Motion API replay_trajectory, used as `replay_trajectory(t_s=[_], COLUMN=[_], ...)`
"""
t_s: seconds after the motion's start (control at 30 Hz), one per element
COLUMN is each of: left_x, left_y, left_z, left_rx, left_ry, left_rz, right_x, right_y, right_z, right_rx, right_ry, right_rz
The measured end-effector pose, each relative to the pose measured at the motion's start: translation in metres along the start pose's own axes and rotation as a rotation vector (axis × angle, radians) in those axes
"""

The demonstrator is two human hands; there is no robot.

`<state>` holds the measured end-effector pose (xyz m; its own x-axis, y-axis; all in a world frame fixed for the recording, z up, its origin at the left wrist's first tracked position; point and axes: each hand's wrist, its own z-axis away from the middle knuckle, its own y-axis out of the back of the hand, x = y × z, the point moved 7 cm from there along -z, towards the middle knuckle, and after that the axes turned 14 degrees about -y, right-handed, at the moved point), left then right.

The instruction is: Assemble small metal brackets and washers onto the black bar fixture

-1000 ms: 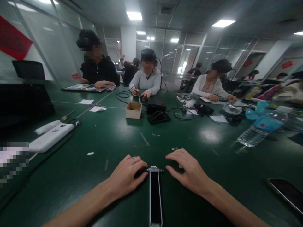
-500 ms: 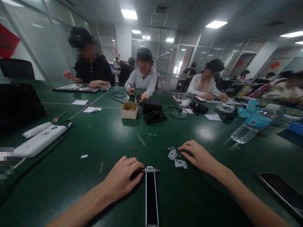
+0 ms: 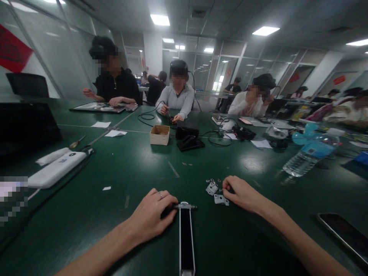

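A long black bar with metal edges [image 3: 186, 241] lies on the green table [image 3: 138, 168], pointing toward me. My left hand [image 3: 153, 216] rests at its far end, fingers curled over a dark part next to the bar's metal cross pin. My right hand [image 3: 243, 193] lies to the right, fingertips pinched together beside two small metal brackets [image 3: 216, 193] and some tiny screws [image 3: 212, 180]. What the fingertips pinch is too small to make out.
A phone [image 3: 343, 234] lies at the right edge, a water bottle [image 3: 307, 157] further back. A white power bank [image 3: 56, 168] and cable sit at left. A small cardboard box [image 3: 160, 135] and black devices [image 3: 188, 136] stand mid-table. Three people sit working across the table.
My right hand left the bar's end and moved right and outward, uncovering the brackets, then curled its fingers beside them. My left hand stayed on the bar's end.
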<state>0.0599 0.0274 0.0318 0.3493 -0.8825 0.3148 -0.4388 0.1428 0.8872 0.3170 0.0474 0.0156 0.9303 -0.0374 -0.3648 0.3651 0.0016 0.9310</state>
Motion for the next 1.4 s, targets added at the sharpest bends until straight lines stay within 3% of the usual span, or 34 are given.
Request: replay_trajectory(t_s=[0.13,0.27,0.4,0.53,0.8,0.97,1.13,1.4], left_x=[0.002,0.004,0.015,0.029,0.036,0.017,-0.004,-0.003], left_y=[0.006,0.014,0.015,0.014,0.014,0.019,0.009,0.004], left_z=[0.0,0.002,0.005,0.005,-0.001,0.002,0.002,0.0], left_rx=[0.028,0.147,0.223,0.217,0.21,0.28,0.094,-0.007], left_ry=[0.023,-0.004,-0.157,-0.3,-0.339,-0.161,0.043,0.068], left_rz=[-0.004,-0.007,0.04,0.05,0.009,-0.066,-0.09,-0.042], right_x=[-0.017,-0.057,-0.107,-0.13,-0.134,-0.125,-0.107,-0.104], right_y=[0.014,0.023,0.01,-0.001,-0.007,-0.003,-0.011,-0.026], right_z=[0.007,0.029,0.058,0.074,0.075,0.073,0.059,0.053], right_rx=[0.099,0.242,0.228,0.207,0.195,0.286,0.237,0.119], right_ry=[0.064,0.197,0.449,0.568,0.607,0.601,0.38,0.305], right_rz=[-0.085,-0.256,-0.417,-0.522,-0.57,-0.542,-0.398,-0.328])
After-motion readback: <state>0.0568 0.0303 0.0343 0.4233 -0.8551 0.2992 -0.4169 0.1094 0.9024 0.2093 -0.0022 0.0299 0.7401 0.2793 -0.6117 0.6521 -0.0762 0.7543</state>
